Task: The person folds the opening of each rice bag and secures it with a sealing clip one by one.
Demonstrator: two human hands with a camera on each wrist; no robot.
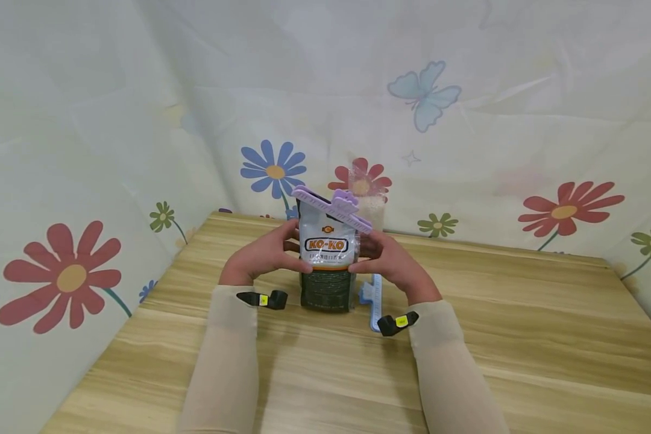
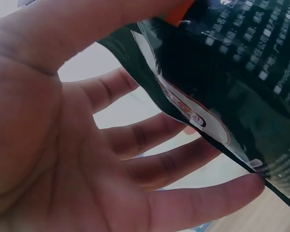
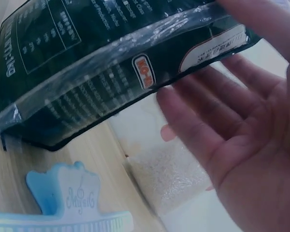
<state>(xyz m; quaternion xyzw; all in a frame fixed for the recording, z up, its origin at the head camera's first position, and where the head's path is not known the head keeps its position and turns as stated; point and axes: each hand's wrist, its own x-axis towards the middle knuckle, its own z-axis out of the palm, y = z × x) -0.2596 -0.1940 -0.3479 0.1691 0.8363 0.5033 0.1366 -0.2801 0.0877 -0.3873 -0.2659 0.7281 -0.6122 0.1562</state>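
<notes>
Beige sleeves (image 1: 225, 367) nearest. Left hand (image 1: 266, 256) and right hand (image 1: 393, 262) grip the KO-KO bag (image 1: 328, 290) from both sides, upright; base contact unclear. Purple clip (image 1: 325, 207) along its top. Blue clip (image 1: 377, 298) nearby. Clear grain bag (image 1: 375, 212) behind, partly blocked. Wood-grain table (image 1: 521, 349); floral backdrop (image 1: 314, 72) beyond.

Two bags (image 1: 327, 289) (image 1: 378, 211), two clips (image 1: 333, 208) (image 1: 376, 301)

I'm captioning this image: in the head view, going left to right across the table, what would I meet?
Left grip, KO-KO bag, right grip.
</notes>
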